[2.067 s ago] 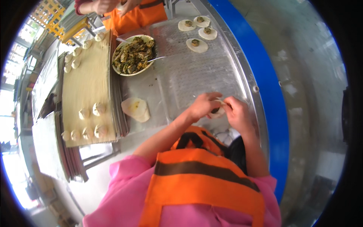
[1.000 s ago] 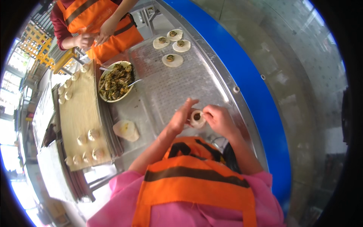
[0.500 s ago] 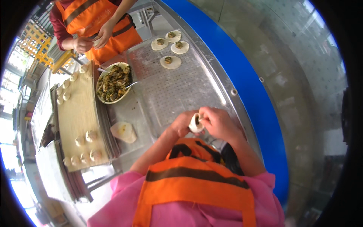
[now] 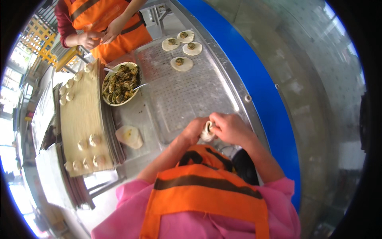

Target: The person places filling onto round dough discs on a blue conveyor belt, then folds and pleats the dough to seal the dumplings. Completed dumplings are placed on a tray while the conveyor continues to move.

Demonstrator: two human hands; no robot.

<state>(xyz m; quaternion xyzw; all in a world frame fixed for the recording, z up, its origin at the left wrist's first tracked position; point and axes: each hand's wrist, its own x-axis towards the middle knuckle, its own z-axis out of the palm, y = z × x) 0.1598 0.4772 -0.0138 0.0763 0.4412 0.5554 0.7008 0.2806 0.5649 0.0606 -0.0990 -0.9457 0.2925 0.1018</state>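
At frame centre, above the perforated steel counter (image 4: 187, 95), left hand (image 4: 195, 130) and right hand (image 4: 229, 128) meet, fingers closed around a small pale folded dough dumpling (image 4: 207, 131); round bowl of dark green filling (image 4: 120, 83) upper left.

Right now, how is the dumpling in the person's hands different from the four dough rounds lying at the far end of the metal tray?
The dumpling is gathered up and mostly closed, so no filling shows; the dough rounds lie flat and open, each with a dark spoonful of filling in the middle. The dumpling is held between the left hand and the right hand; the rounds rest untouched on the metal tray. Both are of the same pale dough.
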